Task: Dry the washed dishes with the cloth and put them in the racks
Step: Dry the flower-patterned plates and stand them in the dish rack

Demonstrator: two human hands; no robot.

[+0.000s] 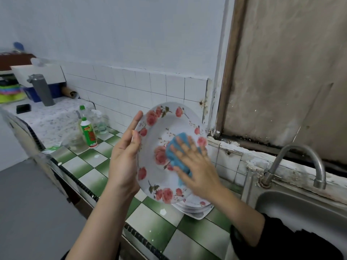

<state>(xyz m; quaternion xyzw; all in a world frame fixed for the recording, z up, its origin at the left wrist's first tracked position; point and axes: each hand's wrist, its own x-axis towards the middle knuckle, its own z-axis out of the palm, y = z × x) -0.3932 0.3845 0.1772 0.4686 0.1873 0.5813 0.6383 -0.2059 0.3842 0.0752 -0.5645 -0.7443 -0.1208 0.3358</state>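
Left grip point(124, 158): holds the plate point(161, 132) by its left rim, thumb on the front and fingers lying straight up behind, so the face stays turned toward the person for wiping.
Right grip point(195, 166): wide and flat, fingers spread, pressing the blue cloth point(179, 139) against the hollow of the plate; it clasps nothing.
Plate, place: lifted clear of the table point(154, 216), nearly upright, between the two hands and above the stacked plates point(195, 209).
Plate, looks: white and shallow, pink roses with green leaves round the rim and one in the middle; I cannot tell whether any wet remains.
Stack: plates of seemingly like pattern lie flat on the green-and-white tiles just beside the sink point(300, 209), probably waiting their turn.
Step, as judged: drying the front; the back likely follows.
Racks: none in view.
Farther off: the curved tap point(300, 162) at right, a green-labelled bottle point(89, 134) among others at left, white wall tiles behind.
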